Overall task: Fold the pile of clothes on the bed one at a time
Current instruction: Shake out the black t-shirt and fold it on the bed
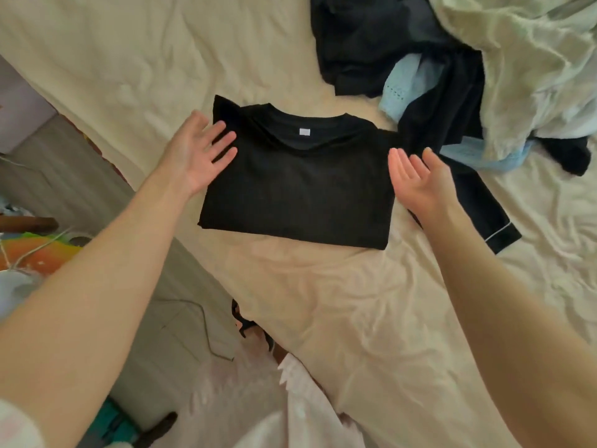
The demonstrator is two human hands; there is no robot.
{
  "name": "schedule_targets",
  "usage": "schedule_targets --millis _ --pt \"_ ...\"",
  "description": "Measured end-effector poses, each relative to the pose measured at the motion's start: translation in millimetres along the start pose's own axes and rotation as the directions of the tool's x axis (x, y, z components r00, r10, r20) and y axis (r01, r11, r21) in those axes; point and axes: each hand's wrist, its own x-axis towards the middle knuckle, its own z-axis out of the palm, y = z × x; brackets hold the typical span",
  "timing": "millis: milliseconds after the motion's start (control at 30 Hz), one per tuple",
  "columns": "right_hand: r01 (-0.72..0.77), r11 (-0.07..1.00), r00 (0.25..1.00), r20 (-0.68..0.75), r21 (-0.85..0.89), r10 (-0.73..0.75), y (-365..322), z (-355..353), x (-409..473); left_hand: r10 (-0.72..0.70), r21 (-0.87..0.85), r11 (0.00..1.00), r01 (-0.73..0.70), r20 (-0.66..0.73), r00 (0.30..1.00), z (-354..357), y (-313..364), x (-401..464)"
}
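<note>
A black T-shirt lies folded into a rectangle on the cream bed sheet, collar and white label facing up. My left hand hovers at its left edge, palm turned inward, fingers straight, fingertips over the shirt's shoulder. At the shirt's right edge my right hand is held the same way, palm inward, fingers straight. Neither hand holds anything. Behind and to the right lies the pile of clothes: dark garments and a light blue piece.
A pale green crumpled blanket fills the back right corner. A dark sleeve with white piping stretches out right of my right wrist. The bed's left edge drops to a floor with cables and coloured items.
</note>
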Motion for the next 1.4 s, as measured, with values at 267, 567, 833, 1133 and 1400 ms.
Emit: schedule_targets --millis 267,567,833,1133,1400 --pt "-0.05 0.685 0.892 -0.341 -0.727 -0.296 34 -70 -10 0.238 0.578 0.81 0.097 -0.475 0.847 -64 -76 -11" --pt "-0.347 0.833 0.917 -0.342 -0.431 0.205 46 -100 -5 -0.142 0.27 0.926 0.263 -0.397 0.907 -74 -85 -17" --pt "-0.243 0.911 0.89 -0.451 -0.335 0.071 49 -108 -37 -0.066 0.344 0.915 0.211 -0.39 0.919 -77 -75 -50" --pt "-0.149 0.651 0.849 -0.433 -0.745 -0.301 58 -122 -68 0.497 0.858 0.446 -0.254 -0.001 0.868 15 -95 -96" --pt "-0.065 0.824 0.996 -0.093 -0.563 0.015 42 -123 -63 -0.006 0.789 -0.325 -0.521 0.549 0.836 89 -195 -100"
